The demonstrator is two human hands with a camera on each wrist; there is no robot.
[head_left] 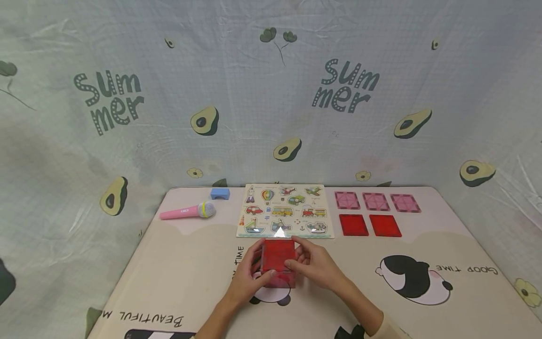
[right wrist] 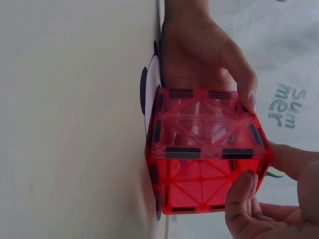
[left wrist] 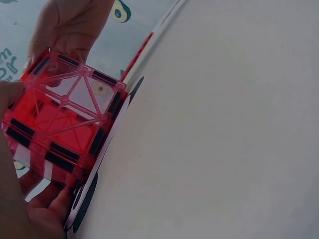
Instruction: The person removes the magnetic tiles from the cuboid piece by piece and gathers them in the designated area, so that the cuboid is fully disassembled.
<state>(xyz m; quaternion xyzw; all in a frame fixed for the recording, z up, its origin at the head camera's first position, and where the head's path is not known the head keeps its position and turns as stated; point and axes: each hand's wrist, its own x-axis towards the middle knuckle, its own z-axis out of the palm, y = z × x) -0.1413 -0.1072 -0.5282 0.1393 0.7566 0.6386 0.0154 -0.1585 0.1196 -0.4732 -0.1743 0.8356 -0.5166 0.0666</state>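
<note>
**Both hands around a red tile cube**

Here the red cube of magnetic tiles stands on the mat, just in front of the vehicle puzzle board. In the head view the hands cover most of its two side faces, and the panda print under the cube is almost fully hidden. The wrist views show what the head view does not: the faces are clear, with black magnet strips along the edges, and one face is paler pink. The left hand grips the cube from its left side, thumb curled on the near face. The right hand grips it from the right, fingers curled over the top edge, thumb on the front. Right of the board lie three pink tiles and two red tiles; left of it lie a pink toy microphone and a small blue block.
</note>
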